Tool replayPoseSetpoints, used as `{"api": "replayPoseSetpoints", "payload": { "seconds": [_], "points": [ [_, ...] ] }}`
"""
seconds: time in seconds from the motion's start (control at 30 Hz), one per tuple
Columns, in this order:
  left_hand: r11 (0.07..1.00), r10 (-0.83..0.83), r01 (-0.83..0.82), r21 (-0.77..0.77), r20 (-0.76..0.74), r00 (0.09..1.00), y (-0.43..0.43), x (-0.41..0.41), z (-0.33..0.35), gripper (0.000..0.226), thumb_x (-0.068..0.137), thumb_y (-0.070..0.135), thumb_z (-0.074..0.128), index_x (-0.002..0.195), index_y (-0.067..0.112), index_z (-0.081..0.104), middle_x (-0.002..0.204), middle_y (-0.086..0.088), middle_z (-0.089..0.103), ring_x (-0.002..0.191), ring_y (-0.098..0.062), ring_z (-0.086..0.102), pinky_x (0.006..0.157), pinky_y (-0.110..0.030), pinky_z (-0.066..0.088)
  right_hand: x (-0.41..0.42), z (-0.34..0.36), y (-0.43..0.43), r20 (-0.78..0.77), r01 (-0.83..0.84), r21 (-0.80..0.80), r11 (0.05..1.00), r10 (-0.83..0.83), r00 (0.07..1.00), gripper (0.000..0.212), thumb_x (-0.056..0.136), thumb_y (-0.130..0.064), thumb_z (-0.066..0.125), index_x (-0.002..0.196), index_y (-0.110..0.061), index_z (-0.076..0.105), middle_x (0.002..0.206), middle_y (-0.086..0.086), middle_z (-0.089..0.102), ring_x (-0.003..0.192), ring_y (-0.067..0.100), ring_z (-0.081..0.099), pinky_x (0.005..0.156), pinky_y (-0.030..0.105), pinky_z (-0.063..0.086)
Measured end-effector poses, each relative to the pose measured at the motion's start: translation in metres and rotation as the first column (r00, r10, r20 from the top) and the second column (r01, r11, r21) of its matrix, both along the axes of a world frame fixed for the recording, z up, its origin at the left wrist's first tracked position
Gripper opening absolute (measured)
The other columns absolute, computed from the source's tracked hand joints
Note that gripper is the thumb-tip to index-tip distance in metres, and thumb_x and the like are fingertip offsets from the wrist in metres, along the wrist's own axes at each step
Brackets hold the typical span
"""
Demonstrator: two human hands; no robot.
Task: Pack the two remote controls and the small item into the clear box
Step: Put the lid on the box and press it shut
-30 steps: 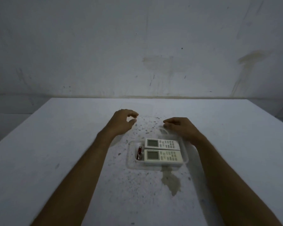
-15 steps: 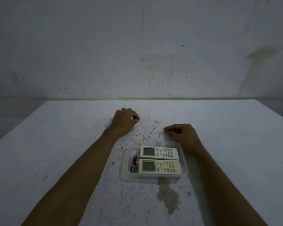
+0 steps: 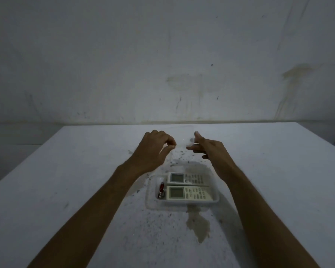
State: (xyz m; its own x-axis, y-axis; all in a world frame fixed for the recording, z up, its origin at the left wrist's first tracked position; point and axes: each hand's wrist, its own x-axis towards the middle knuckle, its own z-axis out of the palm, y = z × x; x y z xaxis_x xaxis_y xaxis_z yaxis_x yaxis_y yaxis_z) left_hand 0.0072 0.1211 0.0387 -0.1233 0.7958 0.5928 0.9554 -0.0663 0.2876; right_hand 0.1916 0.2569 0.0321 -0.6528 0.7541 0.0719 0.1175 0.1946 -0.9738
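The clear box (image 3: 151,198) sits on the table in front of me. Two white remote controls lie in it side by side, the far one (image 3: 188,178) and the near one (image 3: 190,193), screens to the left. A small red item (image 3: 161,190) lies in the box's left end. Beyond the box, my left hand (image 3: 153,149) and my right hand (image 3: 209,149) are raised close together. Between them shows a faint, glinting clear lid (image 3: 185,141). The left thumb and forefinger pinch its left edge and the right fingers hold its right edge. Its outline is hard to see.
The white table (image 3: 66,180) is speckled with dark spots, and a brownish stain (image 3: 198,223) lies just in front of the box. A stained wall (image 3: 162,64) rises behind the table's far edge.
My right hand left the box's far right corner and rose toward the left hand. Both hands lifted off the table, with the clear lid between them. The box's contents stayed put.
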Motion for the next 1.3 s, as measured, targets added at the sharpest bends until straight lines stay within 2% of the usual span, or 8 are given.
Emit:
{"api": "replayPoseSetpoints", "payload": {
  "seconds": [0.2, 0.3, 0.43, 0.53, 0.67, 0.97, 1.1, 1.3],
  "points": [
    [0.994, 0.022, -0.017, 0.106, -0.044, 0.999, -0.038, 0.028, 0.003, 0.020, 0.093, 0.027, 0.068, 0.111, 0.019, 0.069, 0.112, 0.000, 0.067, 0.107, -0.017, 0.055, 0.093, -0.035, 0.040, 0.015, 0.016, -0.039, -0.192, 0.017, -0.070, 0.997, -0.031, 0.981, 0.022, 0.095, -0.026, 0.067, 0.111, -0.013, 0.076, 0.091, 0.007, 0.080, 0.073, 0.018, 0.066, 0.076, 0.037, 0.049],
    [0.954, 0.126, -0.186, 0.236, 0.248, 0.960, -0.056, 0.030, -0.004, 0.040, 0.092, 0.041, 0.067, 0.126, 0.020, 0.062, 0.128, -0.001, 0.059, 0.118, -0.016, 0.051, 0.099, -0.031, 0.038, 0.028, 0.011, -0.050, -0.229, 0.035, -0.071, 0.997, -0.050, 0.972, 0.023, 0.096, -0.024, 0.068, 0.112, -0.009, 0.075, 0.089, 0.011, 0.078, 0.067, 0.014, 0.063, 0.074, 0.037, 0.049],
    [0.970, 0.118, -0.236, 0.064, 0.721, 0.682, -0.072, 0.027, -0.016, 0.062, 0.089, 0.042, 0.073, 0.144, 0.023, 0.050, 0.137, 0.003, 0.051, 0.110, -0.010, 0.061, 0.081, -0.023, 0.054, 0.053, 0.006, -0.060, -0.256, 0.021, -0.083, 0.996, -0.042, 0.966, 0.029, 0.100, -0.012, 0.060, 0.128, -0.010, 0.065, 0.082, 0.011, 0.075, 0.067, 0.017, 0.062, 0.074, 0.038, 0.052],
    [0.991, 0.089, -0.128, -0.032, 0.879, 0.468, -0.082, 0.019, -0.026, 0.063, 0.086, 0.028, 0.080, 0.143, 0.018, 0.054, 0.131, 0.001, 0.059, 0.109, -0.019, 0.068, 0.072, -0.024, 0.059, 0.068, 0.001, -0.069, -0.159, 0.036, 0.007, 0.999, -0.035, 0.987, 0.046, 0.101, -0.006, 0.052, 0.146, -0.016, 0.047, 0.082, 0.012, 0.075, 0.071, 0.023, 0.066, 0.076, 0.043, 0.058],
    [0.997, -0.054, 0.060, 0.038, 0.958, 0.282, -0.094, 0.012, -0.026, 0.051, 0.075, 0.027, 0.083, 0.124, 0.017, 0.072, 0.107, -0.001, 0.072, 0.095, -0.016, 0.070, 0.070, -0.025, 0.057, 0.075, -0.010, -0.081, -0.081, 0.041, 0.132, 0.990, -0.030, 0.996, 0.052, 0.102, -0.004, 0.048, 0.152, -0.016, 0.036, 0.084, 0.014, 0.074, 0.066, 0.013, 0.066, 0.063, 0.025, 0.056],
    [0.981, 0.061, 0.134, -0.143, 0.873, 0.484, -0.114, 0.022, -0.027, 0.053, 0.071, 0.023, 0.092, 0.120, 0.018, 0.071, 0.091, -0.009, 0.075, 0.073, -0.021, 0.073, 0.066, -0.029, 0.058, 0.081, -0.038, -0.087, -0.099, 0.361, 0.503, 0.785, -0.363, 0.927, 0.040, 0.100, -0.033, 0.059, 0.138, -0.022, 0.059, 0.060, 0.002, 0.058, 0.049, 0.005, 0.049, 0.056, 0.008, 0.046],
    [0.976, 0.149, 0.068, -0.206, 0.865, 0.479, -0.110, 0.026, -0.032, 0.062, 0.065, 0.025, 0.096, 0.120, 0.019, 0.068, 0.108, -0.008, 0.071, 0.074, -0.022, 0.077, 0.067, -0.030, 0.061, 0.078, -0.047, -0.085, 0.029, 0.329, 0.510, 0.795, -0.398, 0.917, 0.043, 0.100, -0.038, 0.057, 0.140, -0.022, 0.059, 0.073, 0.001, 0.070, 0.070, 0.017, 0.071, 0.072, 0.023, 0.062],
    [0.977, 0.135, 0.086, -0.193, 0.884, 0.448, -0.106, 0.029, -0.037, 0.064, 0.068, 0.026, 0.093, 0.125, 0.016, 0.064, 0.113, -0.014, 0.072, 0.075, -0.021, 0.076, 0.070, -0.032, 0.062, 0.076, -0.048, -0.084, 0.086, 0.339, 0.514, 0.788, -0.440, 0.894, 0.046, 0.101, -0.041, 0.055, 0.141, -0.020, 0.058, 0.118, 0.009, 0.074, 0.085, 0.017, 0.069, 0.084, 0.031, 0.059]
  ]
}}
